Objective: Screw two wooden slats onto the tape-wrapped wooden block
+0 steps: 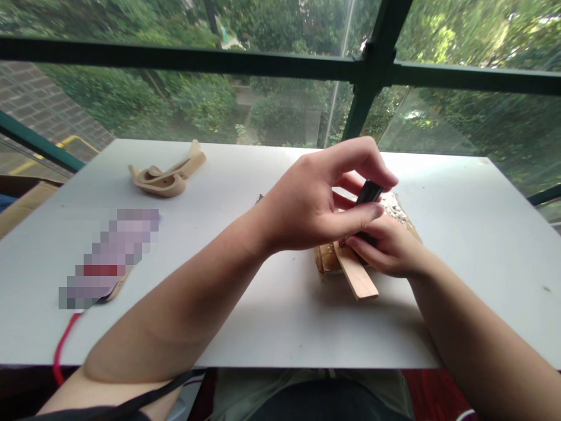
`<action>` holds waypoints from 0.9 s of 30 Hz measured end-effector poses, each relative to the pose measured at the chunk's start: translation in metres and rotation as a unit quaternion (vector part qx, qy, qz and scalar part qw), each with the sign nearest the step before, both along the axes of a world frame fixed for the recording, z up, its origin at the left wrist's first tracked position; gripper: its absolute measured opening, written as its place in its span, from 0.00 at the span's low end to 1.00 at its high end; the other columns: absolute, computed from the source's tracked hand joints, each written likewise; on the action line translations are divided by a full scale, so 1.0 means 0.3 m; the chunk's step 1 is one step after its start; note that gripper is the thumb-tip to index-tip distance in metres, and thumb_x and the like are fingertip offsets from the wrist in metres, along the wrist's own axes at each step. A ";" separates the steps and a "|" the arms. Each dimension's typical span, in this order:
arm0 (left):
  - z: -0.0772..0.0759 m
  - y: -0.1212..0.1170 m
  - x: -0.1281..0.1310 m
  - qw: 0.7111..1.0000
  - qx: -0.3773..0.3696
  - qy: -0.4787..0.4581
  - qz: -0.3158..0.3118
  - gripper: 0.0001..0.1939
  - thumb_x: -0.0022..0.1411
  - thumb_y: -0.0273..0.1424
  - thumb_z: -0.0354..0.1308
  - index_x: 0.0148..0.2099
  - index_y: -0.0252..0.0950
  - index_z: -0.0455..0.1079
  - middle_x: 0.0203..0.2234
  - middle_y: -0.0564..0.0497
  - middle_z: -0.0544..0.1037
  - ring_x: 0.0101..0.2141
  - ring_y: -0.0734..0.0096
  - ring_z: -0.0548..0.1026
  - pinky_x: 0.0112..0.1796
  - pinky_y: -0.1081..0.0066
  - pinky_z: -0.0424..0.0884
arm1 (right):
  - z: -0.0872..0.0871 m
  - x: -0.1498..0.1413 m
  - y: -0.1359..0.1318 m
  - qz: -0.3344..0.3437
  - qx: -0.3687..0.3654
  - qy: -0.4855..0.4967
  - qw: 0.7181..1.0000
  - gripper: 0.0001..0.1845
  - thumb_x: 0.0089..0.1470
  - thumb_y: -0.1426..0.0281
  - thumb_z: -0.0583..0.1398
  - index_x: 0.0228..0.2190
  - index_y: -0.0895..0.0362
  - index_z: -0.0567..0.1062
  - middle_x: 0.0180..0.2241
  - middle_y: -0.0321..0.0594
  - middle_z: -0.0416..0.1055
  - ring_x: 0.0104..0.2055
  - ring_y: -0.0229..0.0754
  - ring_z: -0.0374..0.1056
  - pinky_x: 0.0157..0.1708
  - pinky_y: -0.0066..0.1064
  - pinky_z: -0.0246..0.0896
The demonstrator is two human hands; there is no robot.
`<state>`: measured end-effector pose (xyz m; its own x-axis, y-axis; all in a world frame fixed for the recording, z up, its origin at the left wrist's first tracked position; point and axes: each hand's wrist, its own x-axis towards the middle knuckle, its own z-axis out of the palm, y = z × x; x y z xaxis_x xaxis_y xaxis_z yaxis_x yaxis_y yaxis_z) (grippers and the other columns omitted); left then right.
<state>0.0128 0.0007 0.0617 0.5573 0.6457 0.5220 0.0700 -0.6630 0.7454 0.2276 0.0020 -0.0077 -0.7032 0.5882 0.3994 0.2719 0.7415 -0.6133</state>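
Observation:
My left hand (pixel 313 202) arches over the work, its thumb and fingers closed on a black stick-like handle (pixel 369 192). Just below it, my right hand (pixel 397 248) is closed, with a dark piece showing between thumb and fingers; whether it belongs to the same tool I cannot tell. A flat pale wooden strip (pixel 358 279) juts toward me from under the hands. It lies over a brown block (pixel 326 261), which has a crumpled, shiny, foil-like surface (pixel 397 209) at its far side. The tool's working end is hidden by my hands.
A curved, light wooden piece (pixel 164 178) lies at the back left of the white table (pixel 263 316). Nearer on the left is a pixelated phone-like object (pixel 116 251) with a red cord (pixel 63 345). Green-framed windows (pixel 284 63) stand behind the table.

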 end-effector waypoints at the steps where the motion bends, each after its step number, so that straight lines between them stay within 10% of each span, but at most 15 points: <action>1: 0.000 0.000 0.000 1.000 -0.005 -0.010 -0.002 0.09 0.63 0.25 0.59 0.45 0.41 0.70 0.44 0.53 0.79 0.45 0.69 0.81 0.42 0.75 0.82 | -0.001 0.000 0.001 -0.002 0.000 -0.002 1.000 0.08 0.54 0.81 0.58 0.35 0.59 0.73 0.31 0.39 0.71 0.34 0.40 0.65 0.36 0.32 0.61; 27: -0.003 -0.001 -0.004 0.999 0.027 0.016 0.038 0.13 0.65 0.34 0.63 0.50 0.39 0.69 0.49 0.49 0.79 0.45 0.65 0.82 0.39 0.73 0.81 | -0.002 -0.006 -0.005 -0.057 0.047 -0.003 0.997 0.07 0.51 0.78 0.62 0.26 0.57 0.70 0.26 0.36 0.68 0.30 0.37 0.64 0.31 0.29 0.58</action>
